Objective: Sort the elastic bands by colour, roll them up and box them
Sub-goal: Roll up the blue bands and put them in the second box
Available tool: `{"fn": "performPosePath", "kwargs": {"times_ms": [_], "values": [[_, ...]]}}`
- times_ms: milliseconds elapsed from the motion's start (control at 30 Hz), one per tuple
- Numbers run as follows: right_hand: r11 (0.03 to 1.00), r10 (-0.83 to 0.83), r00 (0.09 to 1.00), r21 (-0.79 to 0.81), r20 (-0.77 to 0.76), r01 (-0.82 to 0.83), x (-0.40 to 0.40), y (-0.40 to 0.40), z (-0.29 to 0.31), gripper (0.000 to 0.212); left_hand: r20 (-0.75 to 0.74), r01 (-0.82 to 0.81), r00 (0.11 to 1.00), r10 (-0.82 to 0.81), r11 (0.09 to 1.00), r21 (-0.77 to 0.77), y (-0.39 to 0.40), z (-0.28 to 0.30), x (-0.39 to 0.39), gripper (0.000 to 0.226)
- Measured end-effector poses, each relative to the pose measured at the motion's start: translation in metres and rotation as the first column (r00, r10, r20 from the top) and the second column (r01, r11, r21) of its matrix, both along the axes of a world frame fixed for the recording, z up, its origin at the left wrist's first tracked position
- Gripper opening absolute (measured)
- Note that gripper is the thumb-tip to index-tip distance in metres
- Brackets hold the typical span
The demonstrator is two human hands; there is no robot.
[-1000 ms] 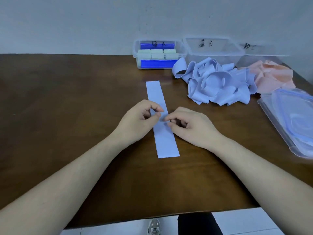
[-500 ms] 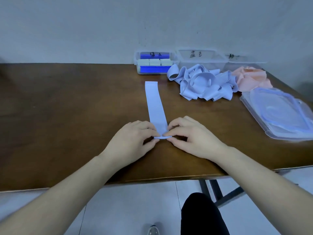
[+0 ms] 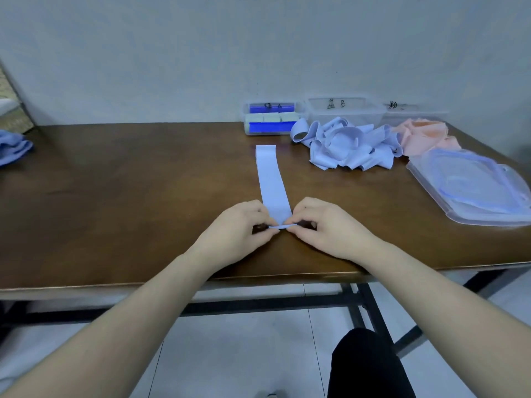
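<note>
- Both hands have come back toward me since a second ago, from the middle of the blue band (image 3: 271,179) to its near end, where a thin first fold now shows.
- My left hand (image 3: 240,231) lies palm down, fingers curled, and pinches the left corner of that fold between thumb and fingertip.
- My right hand (image 3: 324,228) mirrors it, fingers curled, and pinches the right corner; the two hands nearly meet over the fold.
- Both forearms reach in from the near edge of the worktop (image 3: 115,196) and converge on the band.
- I see the band lying flat, its long axis running away from me toward the wall, leaning slightly left at the far end.
- Far right of it sits a loose pile of blue bands (image 3: 349,146), touching a pink pile (image 3: 425,136).
- Three clear boxes stand along the wall; the left box (image 3: 271,119) holds pale rolls.
- Clear lids (image 3: 471,188) are stacked at the right edge.
</note>
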State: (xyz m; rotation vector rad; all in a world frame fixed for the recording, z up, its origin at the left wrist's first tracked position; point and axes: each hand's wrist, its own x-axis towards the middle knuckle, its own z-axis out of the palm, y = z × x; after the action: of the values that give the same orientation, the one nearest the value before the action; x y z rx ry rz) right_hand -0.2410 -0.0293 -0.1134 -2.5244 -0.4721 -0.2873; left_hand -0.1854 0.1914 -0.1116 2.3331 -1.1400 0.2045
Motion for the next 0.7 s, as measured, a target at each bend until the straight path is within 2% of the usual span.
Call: {"fn": "performPosePath", "kwargs": {"times_ms": [167, 267, 367, 500, 633, 700], "values": [[0.991, -0.073, 0.996, 0.111, -0.049, 0.079, 0.0034, 0.0008, 0.0009, 0.014, -0.011, -0.046, 0.999, 0.046, 0.998, -0.044, -0.0023, -0.0006, 0.0021, 0.021], [0.984, -0.093, 0.993, 0.144, -0.073, 0.103, 0.0052, 0.0003, -0.0004, 0.009, -0.011, -0.053, 0.999, 0.053, 0.998, -0.02, -0.0029, -0.0007, 0.0028, 0.014], [0.992, -0.098, 0.995, 0.083, -0.019, 0.1, 0.0061, 0.0018, -0.001, 0.006, 0.008, -0.07, 0.998, 0.07, 0.997, -0.016, -0.0033, -0.0028, 0.0031, 0.01], [0.996, -0.091, 0.996, -0.007, 0.0, 0.091, 0.0047, 0.0018, -0.0024, 0.016, -0.001, -0.101, 0.995, 0.102, 0.995, 0.019, -0.0056, -0.003, 0.0053, 0.015], [0.989, -0.067, 0.996, -0.125, 0.056, 0.074, 0.0059, 0.0018, -0.0028, 0.026, 0.008, -0.107, 0.994, 0.108, 0.994, -0.01, -0.0064, -0.0044, 0.0091, 0.009], [0.99, -0.061, 0.996, -0.126, 0.06, 0.068, 0.0078, 0.0008, -0.0027, 0.027, 0.009, -0.104, 0.995, 0.104, 0.995, -0.014, -0.0067, -0.0037, 0.0092, 0.01]]}}
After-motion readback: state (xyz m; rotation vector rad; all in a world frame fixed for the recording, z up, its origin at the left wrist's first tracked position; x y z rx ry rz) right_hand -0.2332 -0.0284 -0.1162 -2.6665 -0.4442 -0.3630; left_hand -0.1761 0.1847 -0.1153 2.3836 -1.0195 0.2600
